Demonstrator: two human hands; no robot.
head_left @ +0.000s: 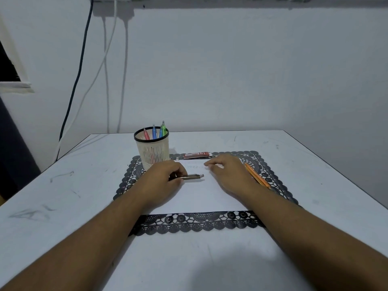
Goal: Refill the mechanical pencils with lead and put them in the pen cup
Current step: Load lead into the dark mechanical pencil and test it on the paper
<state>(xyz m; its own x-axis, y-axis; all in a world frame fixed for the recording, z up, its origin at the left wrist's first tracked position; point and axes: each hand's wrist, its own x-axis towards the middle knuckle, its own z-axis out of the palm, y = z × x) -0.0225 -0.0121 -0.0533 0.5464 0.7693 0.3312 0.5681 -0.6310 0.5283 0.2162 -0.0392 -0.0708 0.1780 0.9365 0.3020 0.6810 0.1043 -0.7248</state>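
Note:
My left hand [165,177] grips a dark mechanical pencil [194,176] that lies low over the white paper [201,196], its white eraser end pointing right. My right hand [228,173] hovers over the paper just right of that end, thumb and forefinger close together; whether they pinch a lead I cannot tell. The cream pen cup [152,151] with a black rim stands behind my left hand and holds a pink, a blue and a green pencil. A red lead case [197,155] lies behind the paper. An orange pencil [257,175] lies partly under my right wrist.
A black lace placemat [197,224] lies under the paper on a white table [63,196]. Cables hang down the wall at the back left. The table's right edge runs diagonally at the right.

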